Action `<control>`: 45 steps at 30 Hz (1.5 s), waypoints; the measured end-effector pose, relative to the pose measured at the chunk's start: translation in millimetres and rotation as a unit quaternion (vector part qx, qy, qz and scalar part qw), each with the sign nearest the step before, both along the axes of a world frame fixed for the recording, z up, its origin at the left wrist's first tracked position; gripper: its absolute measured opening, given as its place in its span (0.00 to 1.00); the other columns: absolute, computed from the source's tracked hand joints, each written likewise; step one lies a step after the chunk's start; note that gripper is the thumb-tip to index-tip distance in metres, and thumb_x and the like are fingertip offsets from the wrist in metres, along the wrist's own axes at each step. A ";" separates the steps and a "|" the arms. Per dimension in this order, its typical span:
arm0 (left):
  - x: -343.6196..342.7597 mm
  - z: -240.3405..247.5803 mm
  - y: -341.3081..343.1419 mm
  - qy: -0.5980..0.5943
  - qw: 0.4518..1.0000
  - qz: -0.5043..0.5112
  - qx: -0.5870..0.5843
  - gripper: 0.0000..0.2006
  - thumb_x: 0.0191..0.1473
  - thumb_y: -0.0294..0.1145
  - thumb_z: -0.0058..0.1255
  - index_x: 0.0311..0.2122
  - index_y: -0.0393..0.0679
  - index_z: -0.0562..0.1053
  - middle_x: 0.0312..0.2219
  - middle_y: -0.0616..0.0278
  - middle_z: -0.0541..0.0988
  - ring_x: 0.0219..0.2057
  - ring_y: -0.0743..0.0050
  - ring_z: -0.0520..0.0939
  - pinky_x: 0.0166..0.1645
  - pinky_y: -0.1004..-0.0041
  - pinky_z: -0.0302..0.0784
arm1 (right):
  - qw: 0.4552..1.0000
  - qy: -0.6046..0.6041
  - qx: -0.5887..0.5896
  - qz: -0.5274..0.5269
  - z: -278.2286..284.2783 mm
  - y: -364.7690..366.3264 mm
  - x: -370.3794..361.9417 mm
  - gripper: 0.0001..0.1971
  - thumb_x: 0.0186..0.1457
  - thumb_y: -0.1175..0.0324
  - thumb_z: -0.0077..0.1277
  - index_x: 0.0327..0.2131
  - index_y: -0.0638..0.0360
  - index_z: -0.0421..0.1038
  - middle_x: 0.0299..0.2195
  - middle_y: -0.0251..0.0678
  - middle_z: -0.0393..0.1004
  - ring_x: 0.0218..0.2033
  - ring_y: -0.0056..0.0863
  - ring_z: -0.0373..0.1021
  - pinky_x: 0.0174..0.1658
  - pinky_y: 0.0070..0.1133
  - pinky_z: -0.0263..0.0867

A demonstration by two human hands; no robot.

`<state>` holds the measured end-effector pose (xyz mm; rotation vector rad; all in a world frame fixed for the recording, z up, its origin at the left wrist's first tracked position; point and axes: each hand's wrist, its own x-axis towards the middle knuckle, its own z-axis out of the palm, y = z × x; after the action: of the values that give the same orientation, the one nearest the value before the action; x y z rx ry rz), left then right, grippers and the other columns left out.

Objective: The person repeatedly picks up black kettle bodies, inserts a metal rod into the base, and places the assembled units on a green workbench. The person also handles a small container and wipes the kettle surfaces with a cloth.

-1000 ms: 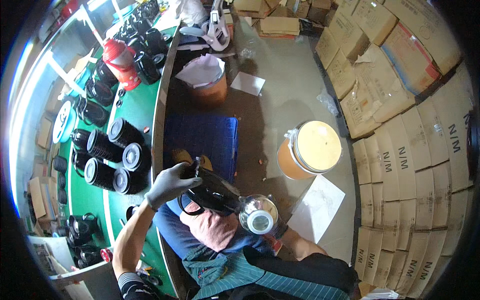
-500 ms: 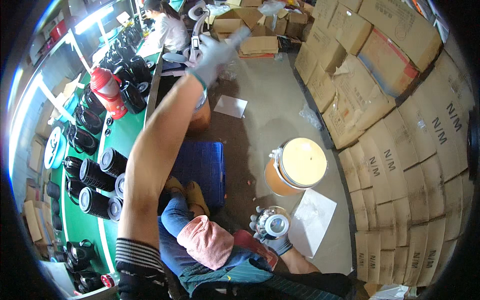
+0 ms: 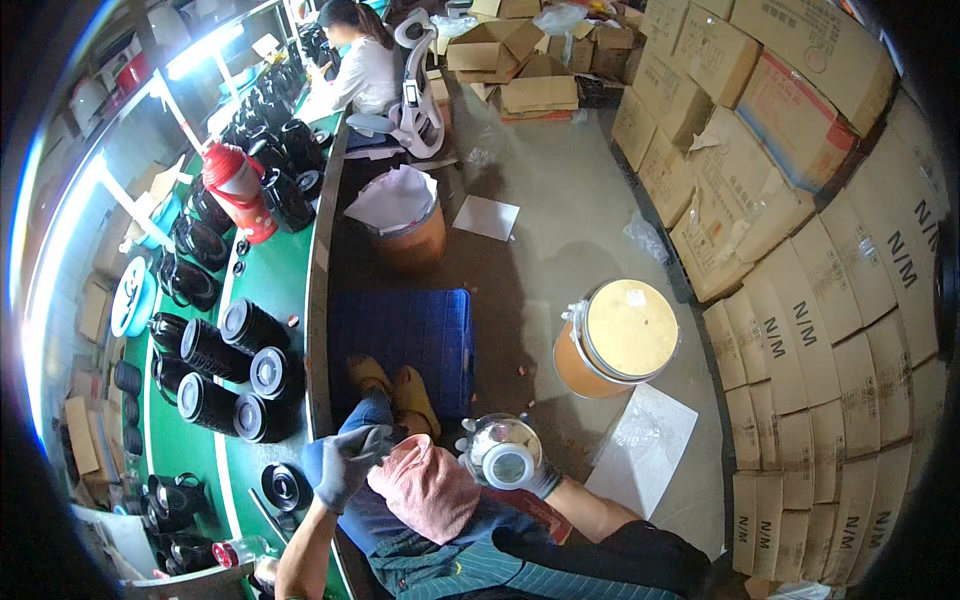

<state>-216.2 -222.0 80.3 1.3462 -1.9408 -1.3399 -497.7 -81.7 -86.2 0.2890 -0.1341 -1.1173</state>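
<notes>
My right hand (image 3: 546, 480), in a grey glove, is wrapped round a shiny, round glass flask (image 3: 508, 452) with a pale circular end facing up. It is held over my lap, to the right of a folded pink cloth (image 3: 428, 490) lying on my thigh. My left hand (image 3: 345, 464), also gloved, is just left of the cloth, beside the bench edge. Its fingers are curled together, and whatever they may hold cannot be made out. A round black lid (image 3: 284, 487) lies on the green bench (image 3: 232, 505) near that hand.
Several black ribbed containers (image 3: 207, 402) and a red-and-white flask (image 3: 238, 190) stand on the bench. A blue crate (image 3: 400, 340) is under my feet. Ahead right is a lidded drum (image 3: 630, 330); stacked cartons (image 3: 745, 200) line the right. A person (image 3: 362, 65) sits farther along.
My left arm, stretched far forward before, has drawn back to my lap, its hand going from spread to curled. My right hand and the glass flask have shifted slightly left.
</notes>
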 end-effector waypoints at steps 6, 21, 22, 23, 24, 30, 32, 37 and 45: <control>42.3 -11.6 44.1 -0.067 0.990 0.076 -0.097 0.10 0.64 0.29 0.62 0.30 0.37 0.84 0.19 0.71 0.80 0.21 0.89 0.76 0.25 0.78 0.71 | 0.999 -0.022 0.007 0.024 -9.1 -18.6 32.8 0.54 0.61 0.24 0.44 0.73 0.62 0.54 0.71 0.60 0.59 0.69 0.56 0.62 0.70 0.53 0.61; 70.6 6.9 138.4 0.053 0.935 0.349 -0.041 0.27 0.68 0.30 0.57 0.69 0.35 0.67 0.35 0.64 0.82 0.26 0.86 0.77 0.29 0.80 0.73 | 0.985 0.101 -0.068 0.121 43.3 -94.0 106.9 0.38 0.71 0.33 0.38 0.69 0.54 0.62 0.67 0.40 0.68 0.68 0.39 0.64 0.73 0.42 0.57; 78.6 2.8 146.5 0.057 0.923 0.378 -0.045 0.28 0.67 0.26 0.57 0.70 0.35 0.67 0.44 0.59 0.84 0.34 0.83 0.81 0.35 0.79 0.78 | 0.975 0.156 -0.096 0.122 49.3 -102.0 120.5 0.39 0.71 0.32 0.38 0.69 0.54 0.61 0.67 0.41 0.68 0.68 0.39 0.64 0.72 0.43 0.59; 81.9 2.6 158.0 0.071 0.907 0.411 -0.062 0.28 0.66 0.27 0.58 0.69 0.34 0.68 0.42 0.61 0.83 0.36 0.83 0.81 0.39 0.78 0.79 | 0.962 0.211 -0.123 0.124 53.6 -107.8 134.3 0.40 0.70 0.32 0.38 0.70 0.54 0.61 0.67 0.42 0.68 0.68 0.40 0.64 0.71 0.43 0.61; 82.5 4.3 162.7 0.089 0.891 0.438 -0.080 0.27 0.65 0.27 0.58 0.68 0.33 0.69 0.39 0.63 0.83 0.38 0.82 0.80 0.43 0.77 0.80 | 0.921 0.336 -0.161 0.113 58.3 -112.3 145.7 0.43 0.68 0.29 0.38 0.70 0.55 0.61 0.67 0.44 0.68 0.67 0.42 0.65 0.70 0.44 0.64; 88.0 52.9 226.0 -0.035 0.841 0.489 -0.229 0.23 0.60 0.25 0.62 0.61 0.36 0.77 0.63 0.47 0.75 0.65 0.57 0.76 0.68 0.63 0.71 | 0.810 0.470 -0.327 0.129 65.1 -106.7 205.6 0.40 0.71 0.32 0.36 0.70 0.55 0.60 0.69 0.43 0.65 0.68 0.41 0.64 0.72 0.43 0.57; 90.8 63.7 238.7 -0.090 0.807 0.515 -0.277 0.23 0.59 0.27 0.64 0.60 0.37 0.78 0.64 0.44 0.74 0.65 0.51 0.76 0.69 0.61 0.70 | 0.618 0.641 -0.454 0.027 69.0 -89.0 232.2 0.41 0.71 0.32 0.31 0.70 0.56 0.60 0.69 0.42 0.65 0.69 0.40 0.64 0.72 0.40 0.58; 123.7 78.0 270.1 -0.178 0.788 0.525 -0.269 0.25 0.54 0.33 0.68 0.58 0.41 0.79 0.66 0.40 0.72 0.66 0.42 0.75 0.68 0.55 0.71 | 0.594 0.625 -0.507 -0.007 32.1 -61.5 256.0 0.31 0.60 0.80 0.53 0.66 0.62 0.57 0.62 0.47 0.63 0.64 0.43 0.63 0.69 0.36 0.59; 115.1 31.9 355.1 0.145 0.708 0.675 -0.147 0.27 0.61 0.38 0.66 0.61 0.34 0.76 0.61 0.43 0.78 0.57 0.63 0.82 0.60 0.65 0.78 | 0.635 0.455 -0.609 0.134 47.7 -36.0 284.2 0.38 0.72 0.71 0.52 0.76 0.50 0.42 0.68 0.42 0.62 0.66 0.39 0.64 0.67 0.34 0.65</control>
<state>-101.1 133.1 112.2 1.6237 -0.4721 -0.3786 -213.5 -117.8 -38.4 -1.4495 0.0820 -0.5461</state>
